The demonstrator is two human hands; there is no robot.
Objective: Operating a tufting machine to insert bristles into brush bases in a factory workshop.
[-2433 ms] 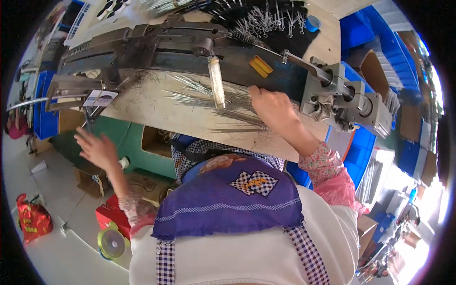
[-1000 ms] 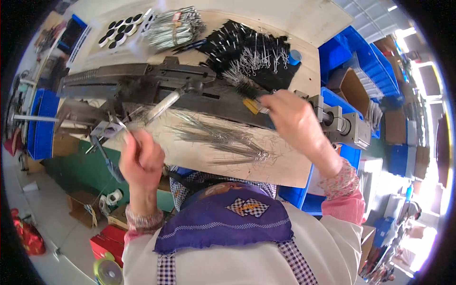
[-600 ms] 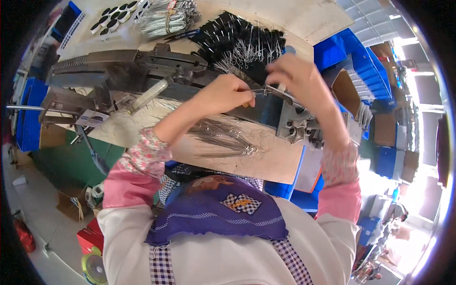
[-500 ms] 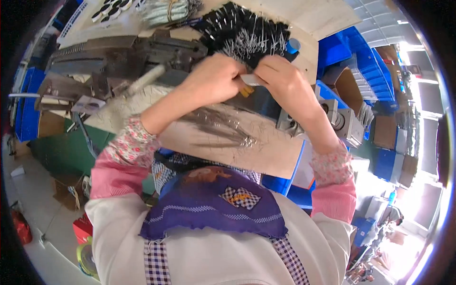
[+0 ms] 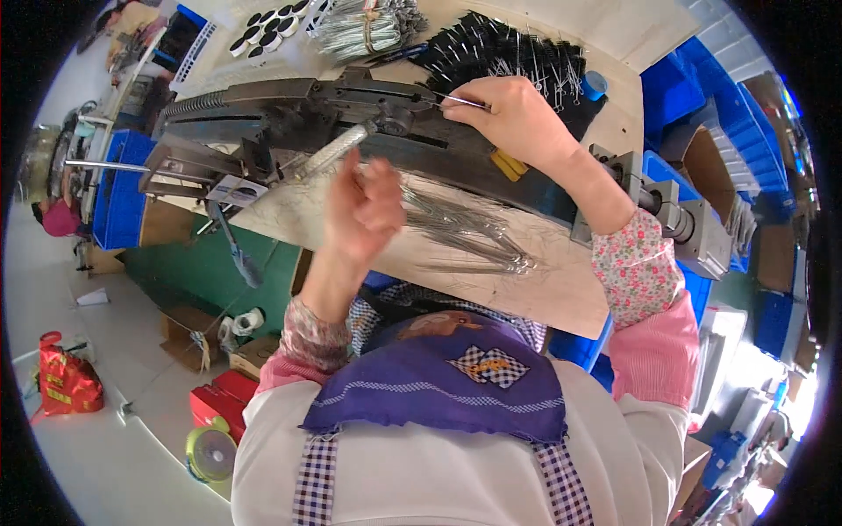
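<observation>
Two hands have moved apart; a moment ago they were close together over the long dark machine (image 5: 368, 114). Now the right hand (image 5: 517, 118) pinches a thin metal pin (image 5: 463, 103) and holds it on top of the machine. The left hand (image 5: 368, 206) has come back, loosely curled, and seems to hold nothing. More pins (image 5: 465, 237) lie in a loose pile on the surface (image 5: 561, 289), just below the machine.

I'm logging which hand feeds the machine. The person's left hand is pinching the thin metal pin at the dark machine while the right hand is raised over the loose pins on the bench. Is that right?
Not quite: the hands are swapped. In the head view, the right hand pinches the thin metal pin at the dark machine, while the left hand is raised over the loose pins on the bench.
</observation>
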